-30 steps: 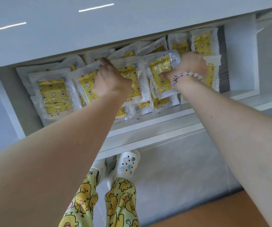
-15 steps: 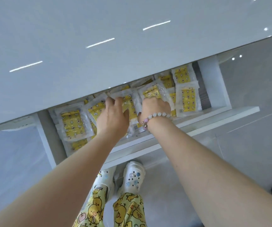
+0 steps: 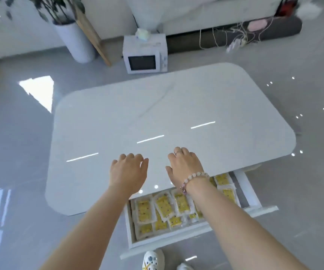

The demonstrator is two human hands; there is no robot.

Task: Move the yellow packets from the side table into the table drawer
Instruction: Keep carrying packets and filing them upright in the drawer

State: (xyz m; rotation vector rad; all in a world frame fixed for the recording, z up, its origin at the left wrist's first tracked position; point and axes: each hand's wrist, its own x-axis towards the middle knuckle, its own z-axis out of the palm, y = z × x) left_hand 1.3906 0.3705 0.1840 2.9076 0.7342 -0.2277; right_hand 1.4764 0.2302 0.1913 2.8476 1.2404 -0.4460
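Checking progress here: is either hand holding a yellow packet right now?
No, both left hand and right hand are open over the glossy white tabletop, holding nothing.

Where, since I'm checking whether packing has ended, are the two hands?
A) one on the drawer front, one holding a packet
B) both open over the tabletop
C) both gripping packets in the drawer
B: the left hand and right hand are spread, empty, over the white tabletop; the yellow packets lie in the open drawer.

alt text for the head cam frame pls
Open and empty, the left hand and right hand are over a white table; its open drawer holds many yellow packets. A microwave stands on the floor beyond.
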